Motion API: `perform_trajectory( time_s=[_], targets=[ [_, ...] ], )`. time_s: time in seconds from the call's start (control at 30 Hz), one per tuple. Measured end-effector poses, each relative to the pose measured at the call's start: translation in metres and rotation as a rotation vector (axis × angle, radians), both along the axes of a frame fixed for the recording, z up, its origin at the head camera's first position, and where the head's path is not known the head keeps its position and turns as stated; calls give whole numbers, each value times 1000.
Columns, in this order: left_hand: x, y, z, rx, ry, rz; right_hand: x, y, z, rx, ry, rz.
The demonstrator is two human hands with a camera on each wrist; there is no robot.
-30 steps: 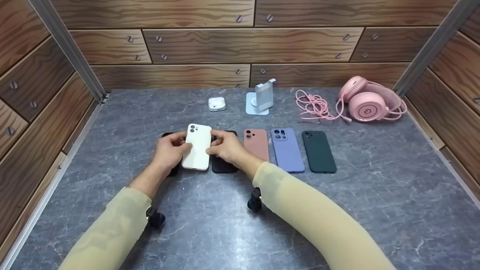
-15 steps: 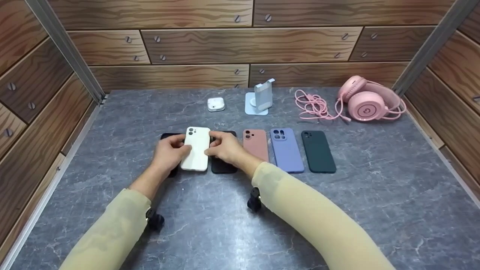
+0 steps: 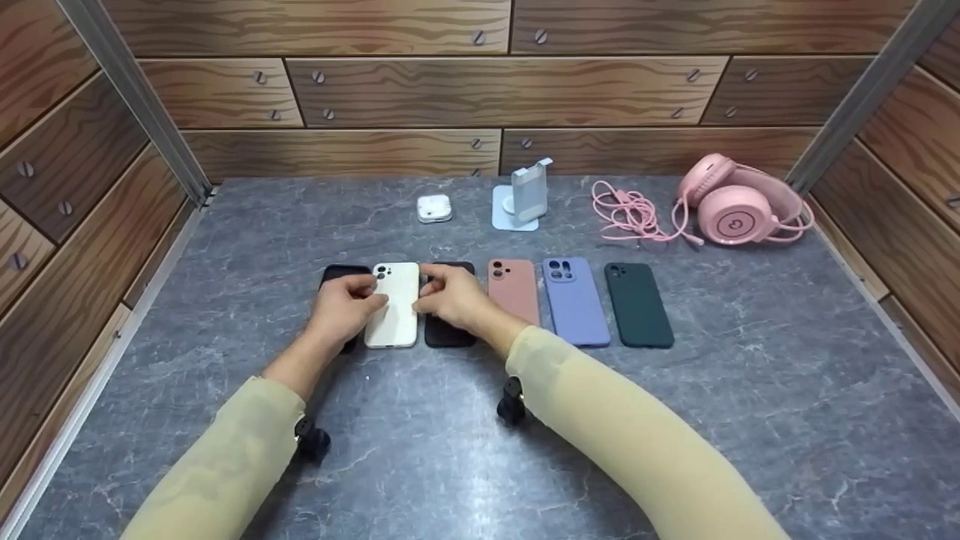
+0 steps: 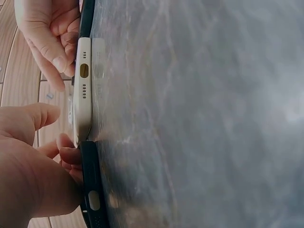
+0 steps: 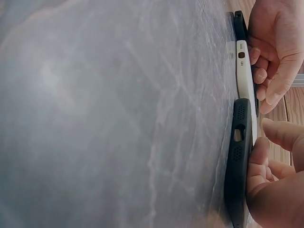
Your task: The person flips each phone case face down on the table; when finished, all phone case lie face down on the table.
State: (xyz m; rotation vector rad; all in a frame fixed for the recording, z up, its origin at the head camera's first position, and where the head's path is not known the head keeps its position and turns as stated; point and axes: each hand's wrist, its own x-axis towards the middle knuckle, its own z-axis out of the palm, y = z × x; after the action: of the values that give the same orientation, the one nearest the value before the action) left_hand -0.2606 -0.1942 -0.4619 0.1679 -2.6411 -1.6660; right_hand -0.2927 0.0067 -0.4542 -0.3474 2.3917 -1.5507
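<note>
A white phone case (image 3: 394, 315) lies flat, back up, on the grey table between my two hands. My left hand (image 3: 341, 304) is at its left edge, over a black phone case (image 3: 349, 271) that it partly covers. On the other side, my right hand (image 3: 454, 296) is at the right edge, above another black phone case (image 3: 450, 336). In the left wrist view, the left thumb (image 4: 45, 115) stands away from the white case (image 4: 82, 102). The right thumb (image 5: 280, 133) likewise stands apart from it in the right wrist view. Finger contact with its edges is unclear.
To the right, a pink phone case (image 3: 513, 289), a blue-violet one (image 3: 577, 304) and a dark green one (image 3: 640, 306) continue the row. Behind are boxed earphones (image 3: 434, 208), a light-blue stand (image 3: 529, 195), and pink headphones (image 3: 739, 210) with a coiled cable (image 3: 630, 214).
The white phone case was held tilted by both hands and has come down toward me to lie flat in line with the row. The hands have barely moved; the other things stay put.
</note>
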Motion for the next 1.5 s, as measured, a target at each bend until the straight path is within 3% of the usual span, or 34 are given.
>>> perform_trajectory(
  time_s=[0.3, 0.57, 0.77, 0.93, 1.17, 1.5],
  targets=[
    [0, 2, 3, -20, 5, -6, 0, 2, 0, -32, -9, -6],
    [-2, -3, 10, 26, 20, -8, 0, 5, 0, -38, -11, -3],
    [-1, -22, 23, 18, 74, 26, 1, 5, 2, -37, 2, -19],
    [3, -47, 29, -57, 92, 56, 9, -6, 8, -57, 13, -27],
    [5, -71, 24, -124, 38, 51, 20, -35, 12, -204, -80, 2],
    [7, -84, 10, -178, -49, 15, 30, -61, 12, -325, -155, 22]
  ],
)
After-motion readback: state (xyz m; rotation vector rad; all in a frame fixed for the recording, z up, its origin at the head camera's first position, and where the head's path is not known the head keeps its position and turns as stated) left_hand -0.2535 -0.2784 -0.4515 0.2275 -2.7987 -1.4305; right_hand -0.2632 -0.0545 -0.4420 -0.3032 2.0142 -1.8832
